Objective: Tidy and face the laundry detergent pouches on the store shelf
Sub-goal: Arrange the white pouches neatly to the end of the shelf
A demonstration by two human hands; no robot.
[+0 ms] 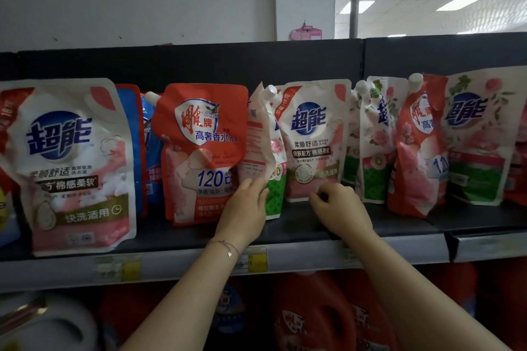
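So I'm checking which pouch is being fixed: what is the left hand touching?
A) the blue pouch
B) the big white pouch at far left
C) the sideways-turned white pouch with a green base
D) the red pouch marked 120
C: the left hand has its fingers on the lower edge of the sideways-turned white pouch with a green base, which shows its back panel.

Reaching up to a store shelf point(299, 225) of detergent pouches: left grip point(245, 205) pinching a sideways-turned pouch point(261, 145), right grip point(339, 208) curled loosely just below a white-and-pink pouch point(313, 136).
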